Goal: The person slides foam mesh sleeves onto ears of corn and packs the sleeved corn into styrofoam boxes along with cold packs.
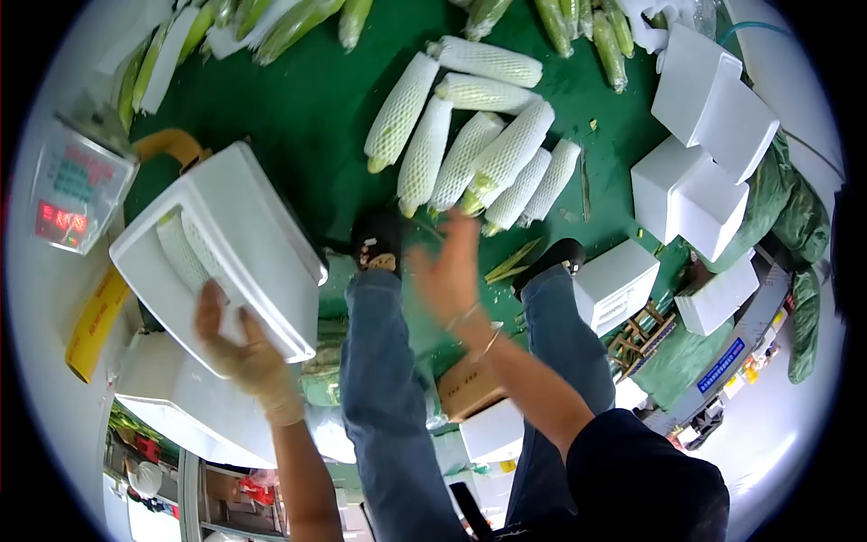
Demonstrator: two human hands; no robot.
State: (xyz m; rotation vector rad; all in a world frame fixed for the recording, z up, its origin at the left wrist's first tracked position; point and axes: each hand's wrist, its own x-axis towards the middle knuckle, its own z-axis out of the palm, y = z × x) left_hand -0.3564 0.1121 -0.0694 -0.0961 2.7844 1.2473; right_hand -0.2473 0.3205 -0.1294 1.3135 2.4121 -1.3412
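My left hand (244,357), in a pale glove, is at the near rim of a white foam box (262,244), fingers apart with nothing in them. Inside that box lie net-wrapped cobs (183,248). My right hand (449,266) is bare and slightly blurred, its fingers spread, just below a pile of cobs in white foam nets (510,149) on the green floor. Nothing shows in its palm. The nearest cob tips are close above its fingers; whether they touch, I cannot tell.
A scale with a red display (77,190) stands at the left. Unwrapped green cobs (298,27) lie along the top. White foam boxes (691,99) are stacked at the right, another (616,285) beside my knee. A cardboard box (468,388) sits between my legs.
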